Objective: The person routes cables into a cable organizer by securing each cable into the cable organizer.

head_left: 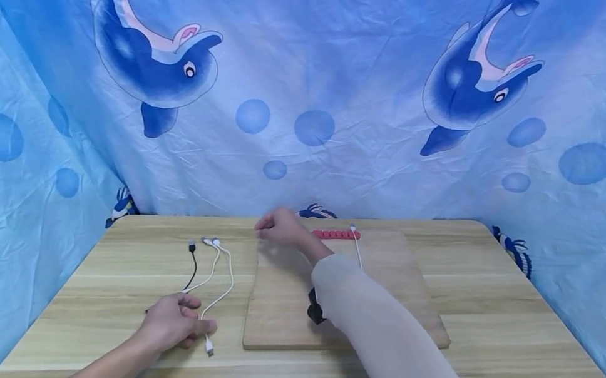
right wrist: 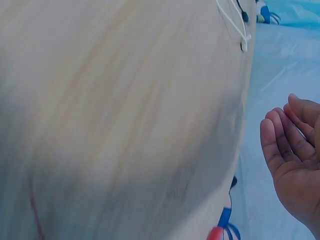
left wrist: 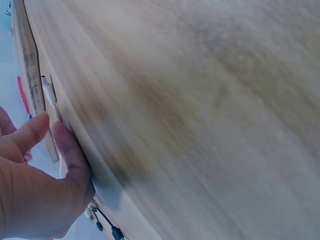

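Note:
My left hand [head_left: 172, 322] is low over the table at the left, its fingers loosely bent. One fingertip crosses a white cable [head_left: 231, 273] just above that cable's near plug [head_left: 209, 348]. In the left wrist view, the plug [left wrist: 48, 90] sticks out past the index finger, and thumb and index tips stand slightly apart. My right hand [head_left: 280, 226] hovers above the far left corner of a wooden board [head_left: 279, 318]. Its fingers curve loosely with nothing in them, as the right wrist view of the hand [right wrist: 295, 145] also shows.
A red cable clip strip [head_left: 337, 234] lies along the board's far edge, with a white cable [head_left: 357, 248] at its right end. Beyond the left hand, a black cable [head_left: 195, 262] and another white cable lie on the table. A blue dolphin-print cloth [head_left: 291, 89] hangs behind.

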Demonstrator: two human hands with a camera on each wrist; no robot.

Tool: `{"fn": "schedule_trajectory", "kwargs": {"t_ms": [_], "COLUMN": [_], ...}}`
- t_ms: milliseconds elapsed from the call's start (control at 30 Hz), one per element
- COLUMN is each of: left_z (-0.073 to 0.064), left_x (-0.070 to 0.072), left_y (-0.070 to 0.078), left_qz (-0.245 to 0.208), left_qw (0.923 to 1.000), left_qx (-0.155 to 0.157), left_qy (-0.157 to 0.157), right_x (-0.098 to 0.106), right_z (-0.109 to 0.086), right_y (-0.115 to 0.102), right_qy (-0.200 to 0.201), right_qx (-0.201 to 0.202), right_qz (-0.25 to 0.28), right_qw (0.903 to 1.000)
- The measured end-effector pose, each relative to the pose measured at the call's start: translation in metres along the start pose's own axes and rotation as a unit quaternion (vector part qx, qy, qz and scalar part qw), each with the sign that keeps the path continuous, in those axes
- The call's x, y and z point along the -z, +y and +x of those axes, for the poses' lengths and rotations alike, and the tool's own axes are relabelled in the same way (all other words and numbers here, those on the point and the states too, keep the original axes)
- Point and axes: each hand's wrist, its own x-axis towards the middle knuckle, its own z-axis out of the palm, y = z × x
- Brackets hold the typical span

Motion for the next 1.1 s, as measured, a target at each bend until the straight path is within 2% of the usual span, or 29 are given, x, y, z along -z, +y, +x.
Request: {"fn": "schedule_trajectory", "kwargs": {"t_ms": [233,367,567,767,1100], "left_z": [-0.001,-0.003,-0.004,-0.003,0.001], "left_x": [-0.003,-0.001,-0.001,-0.002,-0.005], "left_y": [0.003,0.004,0.006,0.007,0.004], "left_qz": [-0.002,0.002,0.016,0.040,0.113], "left_qw": [0.9998,0.9998,0.9993,0.9978,0.9891], "left_qx": [-0.016,-0.020,-0.033,-0.052,-0.094], "left_qy": [-0.006,-0.007,-0.004,-0.001,-0.005], "right_x": [-0.023,-0.038,-0.056,-0.064,-0.073], "right_z": [0.007,0.010,0.014,0.013,0.016], "right_y": [-0.010,-0.017,-0.022,-0.024,-0.026], "right_qy": [-0.007,-0.016,-0.029,-0.040,-0.032], "right_qx": [0.015,0.011,-0.009,-0.047,-0.051], "right_qz": [-0.028,-0.022,-0.012,0.005,-0.064], "right_qw": [0.9995,0.9996,0.9995,0.9981,0.9961]}}
